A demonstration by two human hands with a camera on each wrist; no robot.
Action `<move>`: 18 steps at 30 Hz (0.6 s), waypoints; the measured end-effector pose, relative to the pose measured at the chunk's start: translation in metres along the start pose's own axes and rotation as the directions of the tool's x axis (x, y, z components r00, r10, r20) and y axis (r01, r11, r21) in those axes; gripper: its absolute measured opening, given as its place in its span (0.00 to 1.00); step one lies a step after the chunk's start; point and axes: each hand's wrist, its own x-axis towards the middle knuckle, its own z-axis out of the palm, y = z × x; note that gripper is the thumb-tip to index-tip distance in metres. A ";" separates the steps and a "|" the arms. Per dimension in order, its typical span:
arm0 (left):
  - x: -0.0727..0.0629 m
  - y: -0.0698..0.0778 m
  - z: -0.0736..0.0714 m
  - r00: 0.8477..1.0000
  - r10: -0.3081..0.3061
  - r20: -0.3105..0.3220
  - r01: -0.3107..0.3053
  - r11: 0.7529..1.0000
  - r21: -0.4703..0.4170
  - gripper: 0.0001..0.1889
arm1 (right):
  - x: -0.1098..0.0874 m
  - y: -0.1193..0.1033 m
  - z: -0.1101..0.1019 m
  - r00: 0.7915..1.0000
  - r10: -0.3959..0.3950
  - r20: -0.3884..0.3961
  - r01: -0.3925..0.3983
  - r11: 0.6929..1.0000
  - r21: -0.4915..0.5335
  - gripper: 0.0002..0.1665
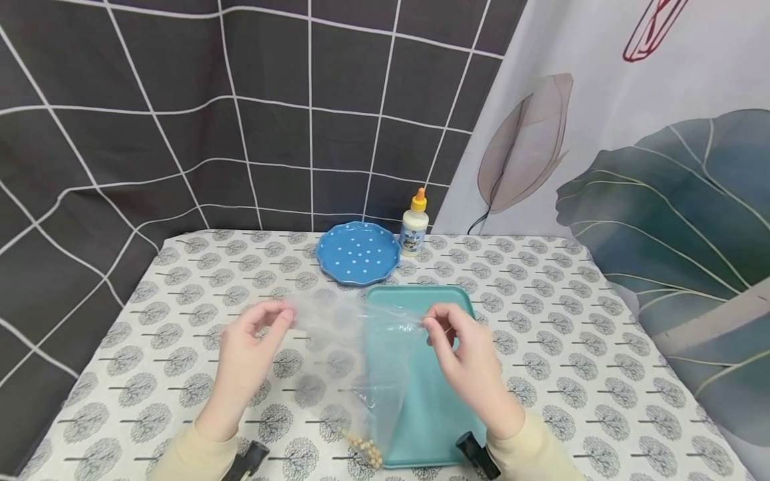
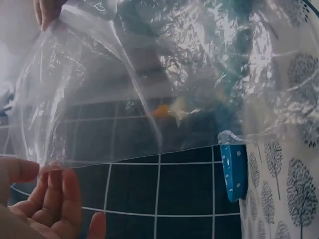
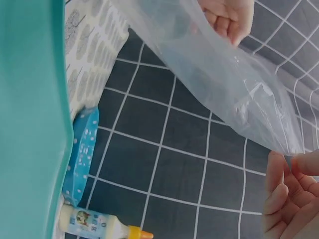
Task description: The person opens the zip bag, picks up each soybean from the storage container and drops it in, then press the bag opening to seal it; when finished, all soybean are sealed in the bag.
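A clear plastic bag (image 1: pixel 337 354) hangs spread between both hands over the table. My left hand (image 1: pixel 249 354) pinches one upper corner between thumb and fingers. The opposite corner is pinched by my right hand (image 1: pixel 469 361), also with thumb and fingertips. Small round tan pieces, like beans or beads (image 1: pixel 363 447), cluster at the bag's lower end; I cannot tell whether they lie inside it. Behind the bag, and partly seen through it, lies a teal tray (image 1: pixel 442 401). In the right wrist view the plastic bag (image 3: pixel 214 84) narrows toward the right fingertips.
A blue scalloped plate (image 1: pixel 357 254) with white dots stands near the table's back edge. Just right of it is an upright squeeze bottle (image 1: pixel 414 227) with an orange-yellow cap. A tree-print cloth (image 1: pixel 559 361) covers the table. Dark checked fabric (image 1: pixel 265 133) hangs behind.
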 end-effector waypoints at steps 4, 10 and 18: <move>-0.002 0.005 0.001 0.973 0.223 -0.055 -0.223 0.975 0.014 0.14 | 0.000 -0.003 0.004 0.999 -0.047 -0.022 0.046 0.998 -0.033 0.11; -0.005 0.025 0.018 0.725 0.676 -0.133 -0.651 0.735 0.188 0.25 | -0.002 -0.008 0.008 0.996 -0.082 -0.041 0.078 0.992 -0.095 0.04; -0.011 0.035 0.036 0.663 0.735 0.143 -0.745 0.629 0.222 0.18 | -0.002 -0.014 0.012 0.981 -0.192 -0.013 0.190 0.979 -0.073 0.12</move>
